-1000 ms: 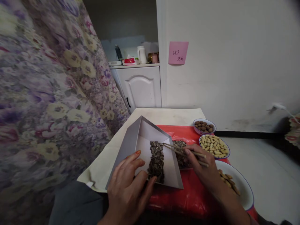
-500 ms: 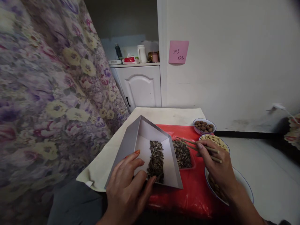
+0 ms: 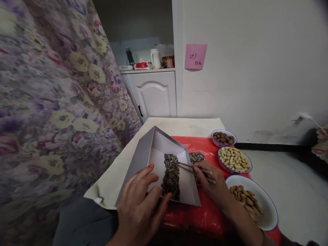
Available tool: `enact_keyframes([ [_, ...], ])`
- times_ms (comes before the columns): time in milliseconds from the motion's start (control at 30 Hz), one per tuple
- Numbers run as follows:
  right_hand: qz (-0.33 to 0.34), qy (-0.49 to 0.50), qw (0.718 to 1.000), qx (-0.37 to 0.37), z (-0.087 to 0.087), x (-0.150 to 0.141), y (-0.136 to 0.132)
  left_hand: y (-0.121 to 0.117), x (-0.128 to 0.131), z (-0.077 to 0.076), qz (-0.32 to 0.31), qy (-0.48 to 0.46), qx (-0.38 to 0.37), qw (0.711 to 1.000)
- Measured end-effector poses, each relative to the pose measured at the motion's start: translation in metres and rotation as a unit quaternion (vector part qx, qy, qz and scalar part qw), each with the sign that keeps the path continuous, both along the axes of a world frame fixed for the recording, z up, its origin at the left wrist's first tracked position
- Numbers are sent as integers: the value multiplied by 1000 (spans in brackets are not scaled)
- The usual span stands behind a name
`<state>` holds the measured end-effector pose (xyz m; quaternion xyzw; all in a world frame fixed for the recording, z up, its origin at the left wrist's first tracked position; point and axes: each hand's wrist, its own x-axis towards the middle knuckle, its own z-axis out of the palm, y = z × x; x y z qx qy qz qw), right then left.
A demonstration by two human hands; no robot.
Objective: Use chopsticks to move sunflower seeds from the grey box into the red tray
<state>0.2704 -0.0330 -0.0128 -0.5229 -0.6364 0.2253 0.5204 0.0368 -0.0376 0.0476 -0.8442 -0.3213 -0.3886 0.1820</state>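
My right hand (image 3: 208,181) is closed around a pair of wooden chopsticks (image 3: 191,168). The chopstick tips touch the right edge of a strip of dark striped sunflower seeds (image 3: 171,176) inside a grey box (image 3: 157,145) with a pointed far end. My left hand (image 3: 140,196) lies over the near left part of the box, its fingers bent but apart and its thumb by the near edge below the seeds. More sunflower seeds fill a clear tray (image 3: 196,158) right of the box, partly hidden by my right hand.
Along the right side stand a bowl of round brown nuts (image 3: 223,137), a bowl of peanuts (image 3: 234,160) and a larger white bowl (image 3: 269,205) with almond-like nuts. Red plastic sheeting (image 3: 205,218) covers part of the cream-covered table (image 3: 194,126). A floral curtain (image 3: 64,102) hangs on the left.
My right hand has moved left with the chopsticks, from above the tray of seeds to the strip in the box. The peanuts and the large bowl are more exposed. My left hand stays put.
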Motion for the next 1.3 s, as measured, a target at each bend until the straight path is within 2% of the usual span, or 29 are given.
enact_keyframes([
  [233,-6,-11,1000,4,2,-1,-1,0,-1,-1,3,6,3,1000],
  [400,-24,-10,999,21,13,6,-8,0,-1,-1,3,7,4,1000],
  [600,-113,-19,992,51,33,34,-24,0,-1,-1,-3,7,7,1000],
  [700,-148,-11,987,57,35,46,-26,-1,-1,0,-1,7,7,1000],
  [833,-161,-9,985,67,33,51,-25,0,0,0,1,7,6,1000],
  [933,-148,-5,987,68,32,47,-25,0,0,0,3,8,5,1000],
  [1100,-86,-21,995,55,29,30,-20,1,0,0,0,10,7,1000],
  [1300,-24,-32,998,47,10,5,-3,0,1,0,-2,7,2,1000],
])
